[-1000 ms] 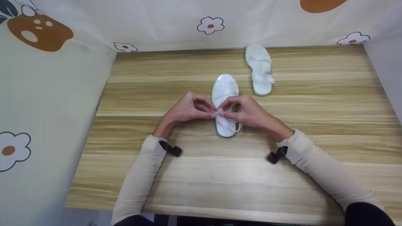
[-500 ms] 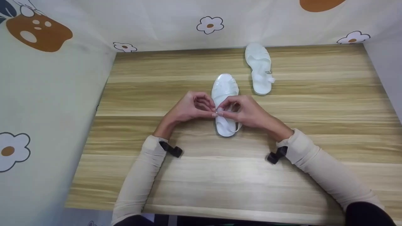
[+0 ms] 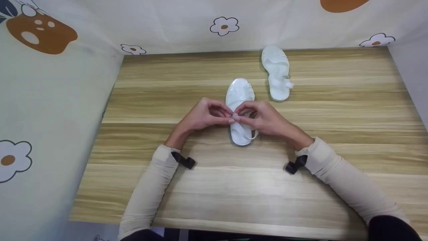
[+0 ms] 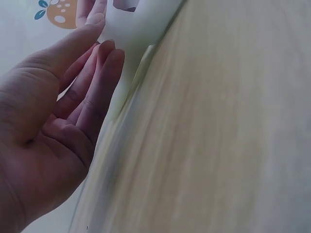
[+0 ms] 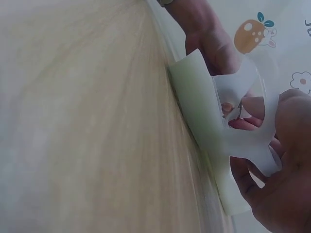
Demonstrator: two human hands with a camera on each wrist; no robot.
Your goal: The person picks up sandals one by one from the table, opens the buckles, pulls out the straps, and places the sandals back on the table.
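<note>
A white sandal (image 3: 239, 92) lies sole down on the table, toe pointing away from me. My left hand (image 3: 202, 115) comes from the left and pinches at the ankle strap's fastening by the sandal's left side. From the right, my right hand (image 3: 265, 117) pinches the ankle strap between thumb and index finger, fingertips meeting the left ones. Fingers hide most of the fastening; a small metal pin shows in the right wrist view. That view also shows the sandal's side (image 5: 194, 97) and the strap arching over it. In the left wrist view, the left thumb and fingers (image 4: 109, 68) reach the sandal's edge.
A second white sandal (image 3: 275, 68) lies farther back to the right, its metal buckle (image 3: 286, 77) at its right side. The wood-grain table (image 3: 240, 190) meets a patterned back wall (image 3: 180, 26). Black camera mounts (image 3: 187, 162) sit at both wrists.
My left hand has shifted slightly right and its fingertips now overlap the right ones more closely. The sandals stay in place.
</note>
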